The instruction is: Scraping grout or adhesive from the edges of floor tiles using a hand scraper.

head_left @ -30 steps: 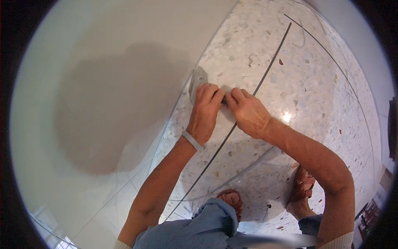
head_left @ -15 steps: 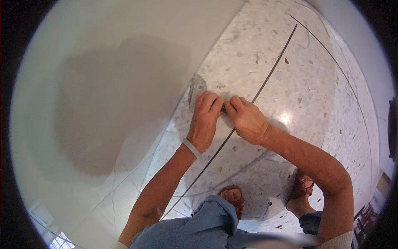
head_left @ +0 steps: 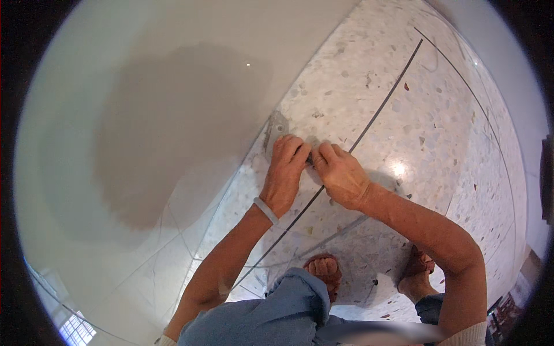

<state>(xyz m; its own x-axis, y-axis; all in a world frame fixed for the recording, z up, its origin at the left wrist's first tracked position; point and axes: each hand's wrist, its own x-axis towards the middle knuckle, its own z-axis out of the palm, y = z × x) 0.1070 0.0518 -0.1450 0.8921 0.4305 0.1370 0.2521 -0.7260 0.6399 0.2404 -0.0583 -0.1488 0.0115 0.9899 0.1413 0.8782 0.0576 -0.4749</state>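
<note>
My left hand (head_left: 285, 173) and my right hand (head_left: 341, 175) are pressed together low on the speckled terrazzo floor (head_left: 404, 132), where it meets the pale wall (head_left: 173, 115). A flat grey metal piece (head_left: 276, 129) sticks out past my left fingertips along the wall's foot. My left fingers curl over its lower end. My right fingertips meet them on a small dark part (head_left: 310, 157). Whether the dark part belongs to the grey piece is hidden. A pale bangle (head_left: 266, 210) sits on my left wrist.
A dark joint line (head_left: 381, 109) runs diagonally across the floor under my hands. My two sandalled feet (head_left: 324, 271) (head_left: 416, 266) stand just behind, with my blue trouser knee (head_left: 288, 311) at the bottom. A large shadow falls on the wall at left.
Both hands stay together on the same spot by the wall. Only the view has shifted slightly.
</note>
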